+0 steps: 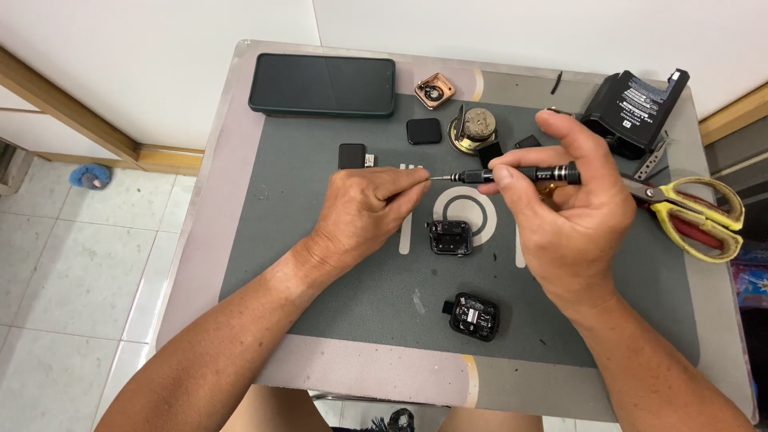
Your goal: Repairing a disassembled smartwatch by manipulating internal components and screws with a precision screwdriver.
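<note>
At the middle of the frame my right hand is clamped on a small screwdriver lying level, tip pointing left. My left hand pinches that tip with its fingers together. 1 opened watch case sits just below on the table.

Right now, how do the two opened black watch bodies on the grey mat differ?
The upper watch body lies on the mat's pale ring marking, between the hands; the lower watch body lies on plain grey, nearer the person. The lower one shows a pale metallic part inside; the upper looks darker. Both are small, black, and untouched.
</note>
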